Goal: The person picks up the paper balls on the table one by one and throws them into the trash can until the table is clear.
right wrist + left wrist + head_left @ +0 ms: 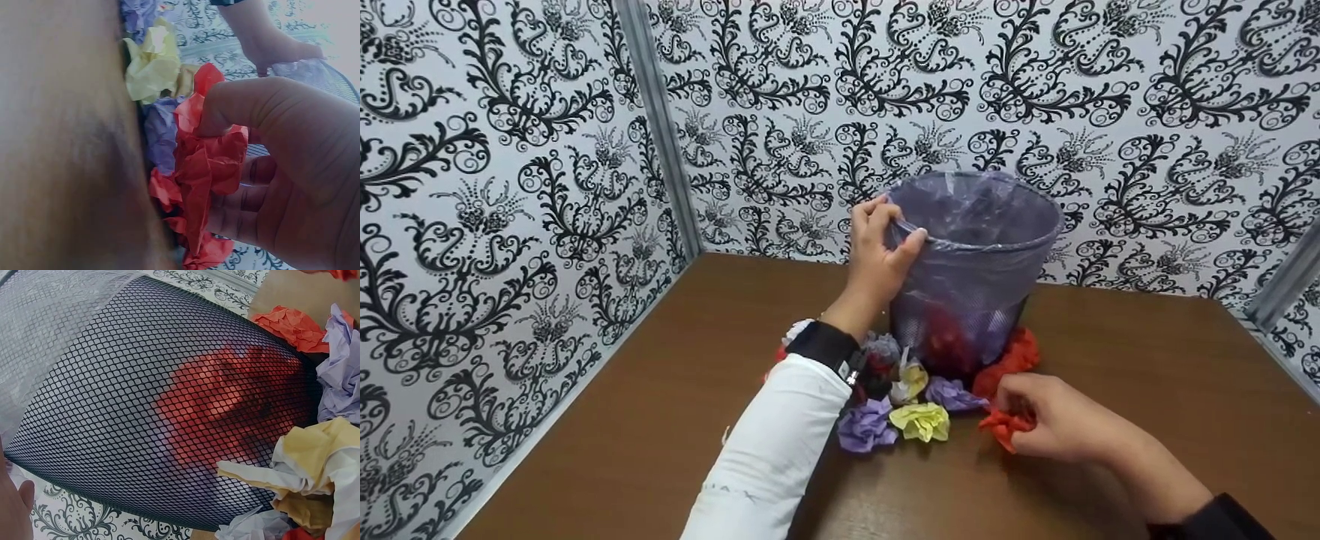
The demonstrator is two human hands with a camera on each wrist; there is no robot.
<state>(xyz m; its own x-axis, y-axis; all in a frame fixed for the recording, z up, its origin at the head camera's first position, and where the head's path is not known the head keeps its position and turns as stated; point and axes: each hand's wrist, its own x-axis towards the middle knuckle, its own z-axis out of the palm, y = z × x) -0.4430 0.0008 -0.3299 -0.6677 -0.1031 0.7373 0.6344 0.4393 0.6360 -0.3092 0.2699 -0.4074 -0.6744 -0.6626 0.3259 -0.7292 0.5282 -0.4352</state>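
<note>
Left hand (pixel 877 255): grips rim of mesh bin (pixel 975 285)
Right hand (pixel 1061 424): pinches red paper ball (pixel 1003 427) on worktop (pixel 1147 352)

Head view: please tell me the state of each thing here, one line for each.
Bin: upright, lined with a bag, red paper inside.
Left hand: grips the bin's rim.
Right hand: holds a red paper ball.
Yellow paper ball: crumpled, lying on the table.

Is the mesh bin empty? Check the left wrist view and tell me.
No, a crumpled red paper ball shows through the black mesh bin, lying inside it near the bottom.
</note>
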